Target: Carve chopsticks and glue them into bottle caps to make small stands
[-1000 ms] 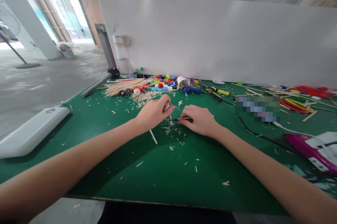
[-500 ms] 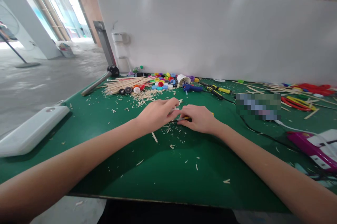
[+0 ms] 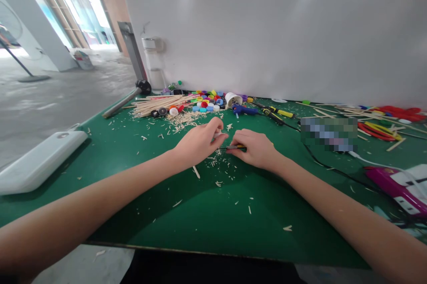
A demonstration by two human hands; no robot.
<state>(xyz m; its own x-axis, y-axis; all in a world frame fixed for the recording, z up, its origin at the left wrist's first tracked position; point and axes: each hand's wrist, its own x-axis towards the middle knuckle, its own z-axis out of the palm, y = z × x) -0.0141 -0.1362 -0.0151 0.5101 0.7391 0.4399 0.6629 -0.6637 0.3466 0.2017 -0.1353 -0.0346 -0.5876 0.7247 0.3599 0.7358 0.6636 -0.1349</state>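
My left hand (image 3: 202, 139) is closed, thumb and fingers pinching a small whitish piece (image 3: 217, 134) whose kind I cannot make out, mostly hidden by the fingers. Just to its right, my right hand (image 3: 255, 147) wraps round a utility knife (image 3: 239, 146) with yellow and black on its handle. The knife's thin dark end points left, toward the left fingertips. Below both hands, pale wood shavings (image 3: 218, 164) lie scattered on the green table (image 3: 213, 217), and a short wooden stick piece (image 3: 196, 172) rests under the left wrist.
Wooden sticks (image 3: 160, 105), coloured bottle caps (image 3: 209, 105) and a tipped white cup (image 3: 232, 99) lie at the back. A blue glue gun (image 3: 244, 110) sits behind my right hand. A hammer (image 3: 125, 99), a white box (image 3: 43, 159) and a purple power strip (image 3: 390, 186) flank the table.
My hands have drawn slightly apart, and more of the knife shows between them. The left hand has risen a little, still pinching the whitish piece.
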